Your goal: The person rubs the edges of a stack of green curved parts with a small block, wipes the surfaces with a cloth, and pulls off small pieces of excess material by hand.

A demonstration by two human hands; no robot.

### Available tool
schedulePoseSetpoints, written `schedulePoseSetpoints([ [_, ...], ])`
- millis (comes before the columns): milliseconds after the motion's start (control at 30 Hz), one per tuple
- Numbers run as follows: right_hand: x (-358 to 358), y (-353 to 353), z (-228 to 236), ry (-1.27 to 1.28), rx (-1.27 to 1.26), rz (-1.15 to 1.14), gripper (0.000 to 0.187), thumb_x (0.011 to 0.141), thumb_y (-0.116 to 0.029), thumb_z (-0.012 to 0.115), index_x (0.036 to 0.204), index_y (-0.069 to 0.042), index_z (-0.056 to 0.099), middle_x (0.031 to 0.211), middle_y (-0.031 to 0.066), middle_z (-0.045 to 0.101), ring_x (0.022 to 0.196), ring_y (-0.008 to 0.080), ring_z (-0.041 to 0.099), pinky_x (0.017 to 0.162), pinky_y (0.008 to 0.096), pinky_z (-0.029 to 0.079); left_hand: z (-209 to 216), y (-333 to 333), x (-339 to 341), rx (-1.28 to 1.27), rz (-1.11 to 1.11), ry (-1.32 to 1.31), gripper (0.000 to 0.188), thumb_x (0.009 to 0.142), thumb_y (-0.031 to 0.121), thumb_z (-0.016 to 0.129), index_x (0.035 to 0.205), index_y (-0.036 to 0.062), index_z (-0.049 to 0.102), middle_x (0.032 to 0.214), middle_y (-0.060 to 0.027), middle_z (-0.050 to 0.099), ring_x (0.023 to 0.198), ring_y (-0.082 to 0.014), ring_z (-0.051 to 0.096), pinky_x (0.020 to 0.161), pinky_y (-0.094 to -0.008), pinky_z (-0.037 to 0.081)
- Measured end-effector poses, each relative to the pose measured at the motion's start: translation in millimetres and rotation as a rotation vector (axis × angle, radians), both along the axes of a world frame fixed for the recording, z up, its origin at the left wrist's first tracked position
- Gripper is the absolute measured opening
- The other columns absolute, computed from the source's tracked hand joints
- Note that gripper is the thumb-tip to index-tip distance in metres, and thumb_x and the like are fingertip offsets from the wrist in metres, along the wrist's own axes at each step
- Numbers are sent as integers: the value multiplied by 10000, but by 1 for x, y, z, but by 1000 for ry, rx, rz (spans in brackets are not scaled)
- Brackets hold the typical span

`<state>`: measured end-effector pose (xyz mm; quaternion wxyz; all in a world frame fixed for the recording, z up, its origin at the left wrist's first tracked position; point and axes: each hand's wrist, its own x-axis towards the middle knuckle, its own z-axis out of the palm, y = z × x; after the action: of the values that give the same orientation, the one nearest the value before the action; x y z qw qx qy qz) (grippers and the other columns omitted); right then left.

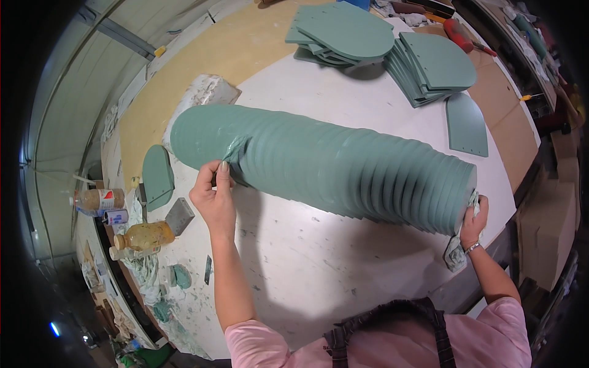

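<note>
A long row of green round-ended plates (319, 156) lies across the white tabletop, the plates leaning flat against one another. My left hand (213, 195) is at the near side of the row, toward its left end. Its thumb and fingers pinch a crinkled, shiny greenish film (235, 148) that rests on the plates' edges. Around the right end of the row, my right hand (473, 222) is closed on a pale, green-stained rag (454, 254); the fingertips are partly hidden behind it.
At the back are two stacks of green plates (350, 30) (438, 61), with a single plate (467, 126) beside them. A white wrapped block (210, 91) touches the row's left end. On the left stand a bottle of yellow liquid (147, 237), a grey block (180, 216) and another plate (158, 178).
</note>
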<state>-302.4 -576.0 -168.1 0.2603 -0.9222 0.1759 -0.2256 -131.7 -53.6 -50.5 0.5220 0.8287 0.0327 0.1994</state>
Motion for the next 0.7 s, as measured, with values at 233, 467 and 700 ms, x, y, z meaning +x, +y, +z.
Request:
schedulePoseSetpoints([
  [233,4,5,7,22,24,-2,249,829,-79,470,1045,36,518,973,190,516,932,353,524,891,401,429,6,-27,4,182,-42,-71,118,938,60,650,878,-41,657,711,-39,600,612,-93,526,563,-239,434],
  [467,3,3,10,30,18,3,237,827,-68,477,1036,35,521,971,196,513,928,364,524,876,407,434,14,-52,-1,279,-89,-61,77,914,27,658,865,-33,656,717,-68,606,610,-120,548,571,-249,440],
  [700,4,3,10,19,23,26,232,830,-68,496,1037,34,523,968,197,513,923,375,524,871,410,436,7,-54,-22,312,-141,-47,104,949,67,644,914,-30,661,701,-29,601,625,-85,542,573,-229,429],
])
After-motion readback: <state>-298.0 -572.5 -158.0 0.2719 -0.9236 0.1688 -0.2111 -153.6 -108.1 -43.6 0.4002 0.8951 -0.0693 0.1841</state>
